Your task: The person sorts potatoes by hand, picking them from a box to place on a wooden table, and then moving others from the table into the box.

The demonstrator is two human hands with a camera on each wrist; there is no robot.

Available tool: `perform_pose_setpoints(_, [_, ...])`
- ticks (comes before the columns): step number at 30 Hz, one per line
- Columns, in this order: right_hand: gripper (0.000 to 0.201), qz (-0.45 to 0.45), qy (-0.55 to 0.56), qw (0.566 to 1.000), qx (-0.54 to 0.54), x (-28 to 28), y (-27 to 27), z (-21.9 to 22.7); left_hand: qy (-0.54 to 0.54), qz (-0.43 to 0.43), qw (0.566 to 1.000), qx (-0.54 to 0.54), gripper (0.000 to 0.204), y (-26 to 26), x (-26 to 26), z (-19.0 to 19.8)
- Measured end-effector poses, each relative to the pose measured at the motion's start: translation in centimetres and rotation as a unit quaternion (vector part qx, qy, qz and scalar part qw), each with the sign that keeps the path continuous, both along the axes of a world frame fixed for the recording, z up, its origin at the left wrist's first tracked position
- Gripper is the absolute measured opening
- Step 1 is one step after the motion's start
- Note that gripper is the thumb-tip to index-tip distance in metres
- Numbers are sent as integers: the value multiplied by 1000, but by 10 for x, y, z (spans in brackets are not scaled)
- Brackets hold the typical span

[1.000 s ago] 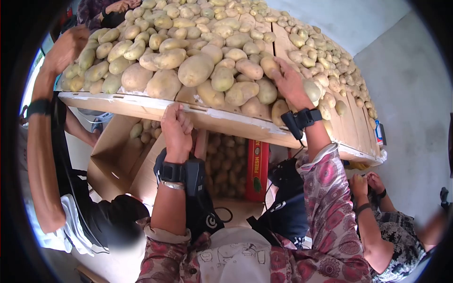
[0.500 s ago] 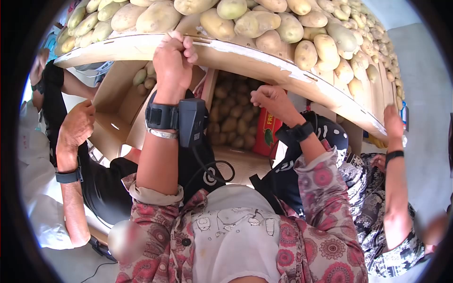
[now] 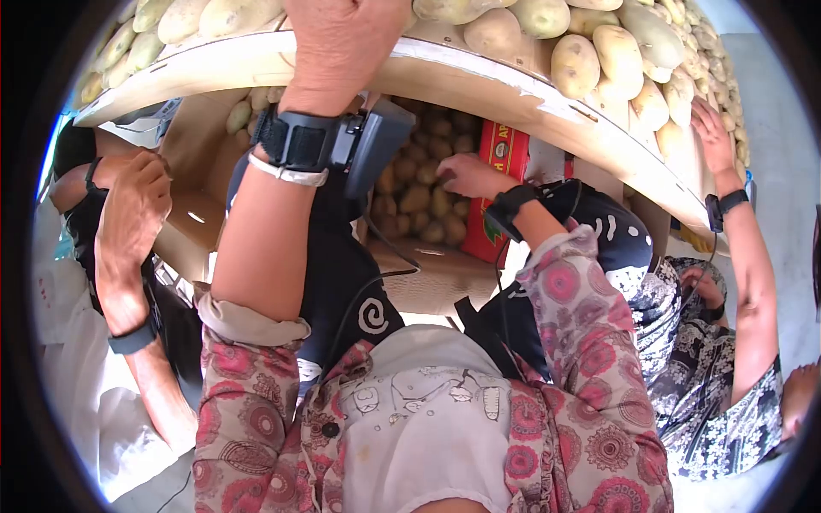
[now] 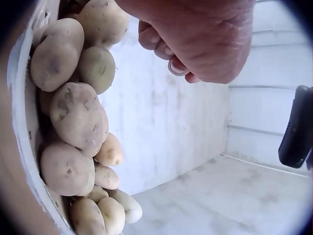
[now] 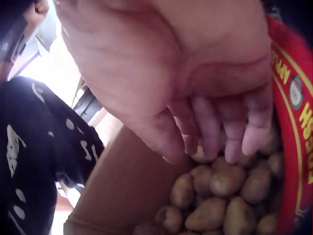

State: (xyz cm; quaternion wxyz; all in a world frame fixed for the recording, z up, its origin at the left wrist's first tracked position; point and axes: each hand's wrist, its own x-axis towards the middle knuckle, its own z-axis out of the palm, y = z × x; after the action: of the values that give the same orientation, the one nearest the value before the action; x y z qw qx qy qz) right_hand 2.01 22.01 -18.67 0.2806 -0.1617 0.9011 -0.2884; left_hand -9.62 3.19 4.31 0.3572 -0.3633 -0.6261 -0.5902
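Note:
My right hand is low over a cardboard box with a red printed side, below the table's front edge. In the right wrist view its fingers hang loosely apart, above the brown potatoes inside. No potato shows in its grasp. My left hand is raised in front of the table's pale rim and looks large in the head view. Its fingers are curled toward the palm in the left wrist view, with nothing visible in them. Larger potatoes lie along the rim beside it.
Another cardboard box with potatoes stands left under the table. A person's hand is close on the left. On the right, another person's hand reaches over the table edge. My knees flank the red-sided box.
My right hand has moved from the potatoes on the table down over the red-sided box. My left hand has risen from the rim toward the head camera, and the head view has tilted down.

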Motion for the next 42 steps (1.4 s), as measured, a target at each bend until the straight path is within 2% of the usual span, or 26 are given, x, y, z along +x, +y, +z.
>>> perform_pose_setpoints(2, [30,15,-12,1000,-4,6,-17,-34,-54,8,998,-12,15,-5,3,-5])
perform_pose_setpoints(3, [28,55,3,998,36,8,-28,-59,-55,10,998,-18,15,-9,2,-7])
perform_pose_setpoints(5, [25,95,23,993,73,8,-44,-97,-149,-47,985,77,16,-14,-1,-9])
perform_pose_setpoints(8, [18,39,29,998,47,32,-60,-139,-103,-35,989,100,16,-19,-11,-11])
perform_pose_setpoints(9, [17,39,55,990,120,37,-68,-155,-88,-19,993,80,15,-20,-13,-11])
perform_pose_setpoints(10, [16,39,77,977,193,41,-76,-161,-87,-19,993,80,15,-19,-13,-9])
perform_pose_setpoints(11, [16,40,74,977,194,46,-82,-145,-101,-8,992,71,15,-17,-12,-6])
perform_pose_setpoints(13, [16,-73,95,961,249,43,-95,-94,-134,-6,988,71,16,-15,-13,-9])
perform_pose_setpoints(14, [16,-77,94,961,247,42,-96,-105,-133,-9,989,68,16,-16,-15,-9])
perform_pose_setpoints(16, [16,134,150,927,317,43,-94,-134,-182,4,980,79,19,-17,-16,-9])
perform_pose_setpoints(19, [15,139,161,918,336,44,-101,-135,-179,19,982,59,18,-9,-13,-9])
perform_pose_setpoints(22, [16,132,223,915,309,46,-110,-223,-157,35,987,33,17,-5,-16,-9])
perform_pose_setpoints(23, [16,133,222,915,310,43,-105,-207,-151,35,987,31,15,-3,-16,-11])
perform_pose_setpoints(25, [18,107,74,966,222,35,-96,-137,-144,15,988,57,15,8,-16,-14])
perform_pose_setpoints(26, [18,107,77,967,219,32,-92,-107,-126,-6,988,84,16,11,-18,-13])
perform_pose_setpoints(27, [19,113,32,975,190,35,-86,-76,-127,3,990,68,16,6,-19,-12])
perform_pose_setpoints(28, [20,119,-17,980,161,41,-75,-59,-126,4,990,70,16,7,-19,-11])
perform_pose_setpoints(29, [20,121,-17,979,164,48,-64,-61,-115,0,991,73,16,7,-19,-11])
perform_pose_setpoints(31, [38,107,-95,989,48,60,-47,-69,-104,-2,992,73,16,4,-18,-11])
perform_pose_setpoints(32, [38,109,-96,988,48,52,-43,-45,-108,-4,992,71,16,1,-16,-9])
perform_pose_setpoints(34, [42,160,-214,956,124,19,-29,39,-115,-12,990,75,17,-2,-13,-7])
perform_pose_setpoints(36, [48,83,-157,982,-60,15,3,63,-148,-48,982,110,17,-11,-16,-11])
perform_pose_setpoints(38, [54,-32,-261,945,-193,12,20,135,-124,-12,987,102,17,-17,-19,-12])
perform_pose_setpoints(39, [62,-87,-263,919,-282,15,29,162,-122,-12,987,105,17,-19,-21,-11])
perform_pose_setpoints(40, [70,-143,-264,880,-368,21,36,183,-115,10,988,98,18,-21,-20,-11])
perform_pose_setpoints(42, [80,-186,-254,770,-554,31,49,210,-107,24,990,91,18,-27,-20,-12])
